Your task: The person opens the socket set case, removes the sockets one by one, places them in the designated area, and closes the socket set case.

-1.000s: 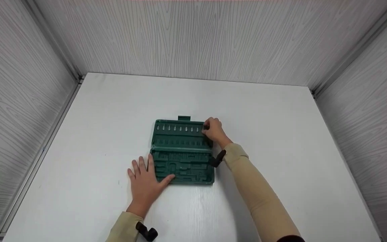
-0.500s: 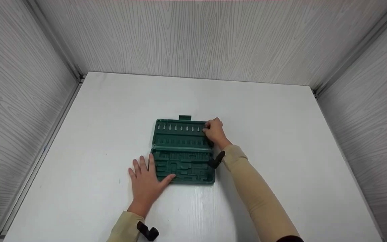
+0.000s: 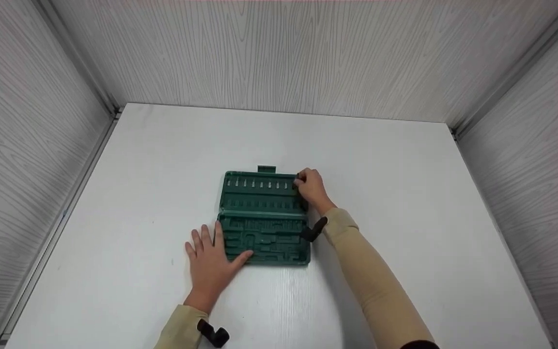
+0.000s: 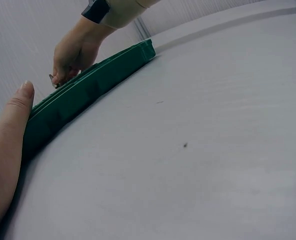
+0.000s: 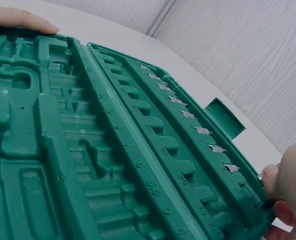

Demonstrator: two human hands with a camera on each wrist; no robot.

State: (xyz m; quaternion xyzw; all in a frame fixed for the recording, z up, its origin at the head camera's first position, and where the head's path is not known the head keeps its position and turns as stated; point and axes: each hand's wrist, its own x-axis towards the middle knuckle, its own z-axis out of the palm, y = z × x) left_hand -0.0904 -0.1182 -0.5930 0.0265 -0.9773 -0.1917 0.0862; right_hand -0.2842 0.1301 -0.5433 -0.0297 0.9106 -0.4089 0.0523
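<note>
An open green tool case [image 3: 259, 214] lies flat on the table, its lid folded back. Silver screwdriver bits [image 5: 204, 131] stand in a row of slots along the lid's far side. My left hand [image 3: 209, 271] rests at the case's lower left corner with fingers spread, the thumb over the near rim. At the right end of the bit row, my right hand [image 3: 312, 188] pinches a small metal bit [image 4: 51, 77] between thumb and fingers. That bit is mostly covered by the fingers; only its tip shows in the wrist views.
A green latch flap [image 3: 267, 169] sticks out from the lid's far edge. Moulded hollows [image 5: 23, 130] in the near half hold no tools. White table surface [image 3: 405, 194] surrounds the case, with grey wood-grain panels [image 3: 279, 58] at the back and sides.
My right hand has tilted and shifted very slightly at the right end of the bit row, still pinching. My left hand and the case stay put.
</note>
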